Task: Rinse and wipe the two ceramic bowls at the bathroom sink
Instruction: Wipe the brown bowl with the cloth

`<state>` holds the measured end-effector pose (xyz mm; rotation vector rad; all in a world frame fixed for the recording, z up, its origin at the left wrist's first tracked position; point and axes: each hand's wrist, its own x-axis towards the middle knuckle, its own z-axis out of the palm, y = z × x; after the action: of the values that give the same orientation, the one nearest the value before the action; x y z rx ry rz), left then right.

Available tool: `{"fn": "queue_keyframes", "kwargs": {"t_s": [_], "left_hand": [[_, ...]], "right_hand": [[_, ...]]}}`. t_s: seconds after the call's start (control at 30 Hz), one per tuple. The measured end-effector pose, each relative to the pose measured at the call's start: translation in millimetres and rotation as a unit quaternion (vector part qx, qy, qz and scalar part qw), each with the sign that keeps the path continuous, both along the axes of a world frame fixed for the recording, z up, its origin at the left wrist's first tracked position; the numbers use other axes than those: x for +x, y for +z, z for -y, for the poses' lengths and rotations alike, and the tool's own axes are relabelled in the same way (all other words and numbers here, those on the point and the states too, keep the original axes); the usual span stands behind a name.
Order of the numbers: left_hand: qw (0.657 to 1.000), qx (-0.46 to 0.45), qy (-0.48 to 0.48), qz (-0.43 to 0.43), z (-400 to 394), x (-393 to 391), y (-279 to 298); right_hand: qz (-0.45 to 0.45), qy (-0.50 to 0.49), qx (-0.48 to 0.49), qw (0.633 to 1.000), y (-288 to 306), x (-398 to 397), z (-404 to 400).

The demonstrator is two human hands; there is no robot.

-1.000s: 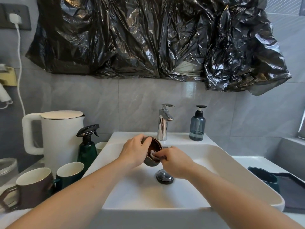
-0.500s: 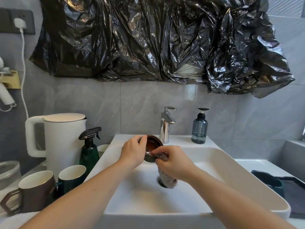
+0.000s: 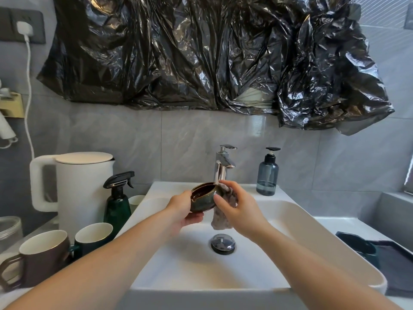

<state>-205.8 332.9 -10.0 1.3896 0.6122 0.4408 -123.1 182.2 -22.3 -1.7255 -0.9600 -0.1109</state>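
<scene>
Left hand (image 3: 182, 209) grips small bowl (image 3: 203, 198) from its left side, held over sink (image 3: 301, 222), mouth tilted up-left. Right hand (image 3: 240, 208) clutches cloth (image 3: 223, 211) against bowl's right wall. No second bowl identifiable.

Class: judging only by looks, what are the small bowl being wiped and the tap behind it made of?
Small brown-and-green bowl: seemingly glazed ceramic, its dark inside glossy with highlights. Tall silver tap: probably chrome-plated metal, mirror-bright and reflecting its surroundings.
</scene>
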Motion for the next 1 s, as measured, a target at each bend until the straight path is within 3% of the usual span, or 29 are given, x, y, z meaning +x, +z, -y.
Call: {"fn": "queue_keyframes", "kwargs": {"t_s": [0.13, 0.33, 0.4, 0.57, 0.67, 0.83, 1.0], "left_hand": [[0.998, 0.009, -0.060, -0.026, 3.2, -2.9, -2.3], [0.977, 0.164, -0.113, -0.073, 4.3, 4.0, -14.0], [0.954, 0.275, -0.101, -0.070, 5.1, 5.9, -16.9], [0.859, 0.493, -0.121, 0.068, 8.6, -1.4, -12.8], [0.849, 0.505, -0.150, 0.046, 14.8, -1.9, -17.1], [0.885, 0.452, -0.107, 0.041, 10.6, 0.7, -15.2], [0.898, 0.434, -0.069, -0.023, 3.7, 4.8, -18.6]], "right_hand": [[-0.084, 0.053, 0.020, 0.995, -1.1, -4.1, -1.4], [-0.195, 0.017, 0.058, 0.979, 2.6, 4.9, -0.2], [-0.205, -0.004, 0.045, 0.978, 1.0, 8.8, 0.1], [-0.213, -0.056, 0.046, 0.974, -1.4, 18.1, 0.6], [-0.224, -0.049, 0.048, 0.972, 0.0, 19.8, 0.4], [-0.226, -0.018, 0.028, 0.974, 9.2, 12.9, 3.2], [-0.001, -0.047, -0.031, 0.998, 4.8, 7.4, -1.6]]}}
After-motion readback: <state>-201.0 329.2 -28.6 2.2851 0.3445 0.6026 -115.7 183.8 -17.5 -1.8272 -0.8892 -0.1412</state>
